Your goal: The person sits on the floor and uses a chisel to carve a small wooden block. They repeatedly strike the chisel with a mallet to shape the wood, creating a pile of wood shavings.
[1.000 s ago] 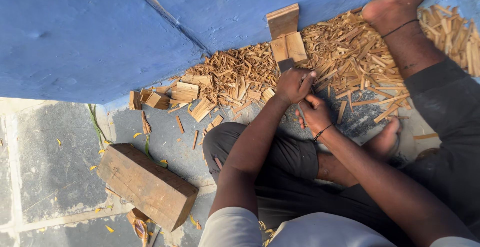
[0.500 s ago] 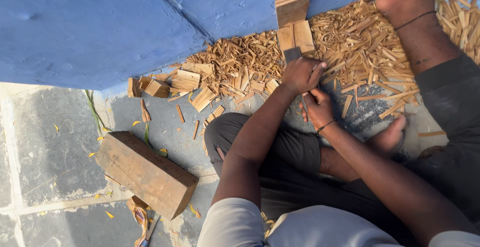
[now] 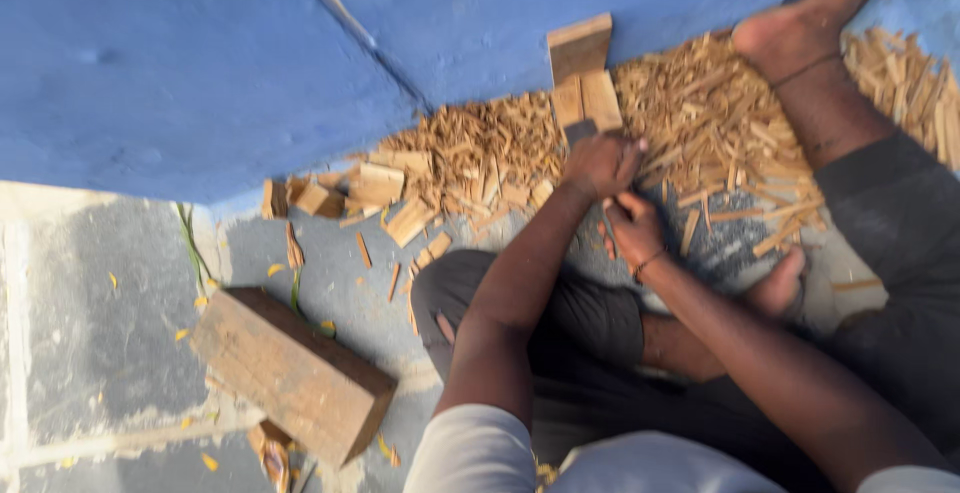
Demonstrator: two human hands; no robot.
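Observation:
I sit on the ground with my legs folded. My left hand (image 3: pixel 600 163) is closed around a dark tool (image 3: pixel 579 134) set into the near end of a split wooden block (image 3: pixel 580 68) that leans on the blue wall. Just below it, my right hand (image 3: pixel 636 230) is a fist around what looks like a thin dark handle (image 3: pixel 607 225); blur hides the detail. A cord bracelet circles the right wrist. Heaps of wood splinters (image 3: pixel 700 123) surround both hands.
A thick timber block (image 3: pixel 290 373) lies on the grey concrete at lower left. Short wood offcuts (image 3: pixel 375 188) sit along the foot of the blue wall (image 3: pixel 200 63). My bare feet (image 3: pixel 790 33) (image 3: pixel 778 288) rest among the chips. More sticks (image 3: pixel 905 93) lie at far right.
Both hands stay at the split block, shifting only slightly. The view has swayed a little and is now blurred.

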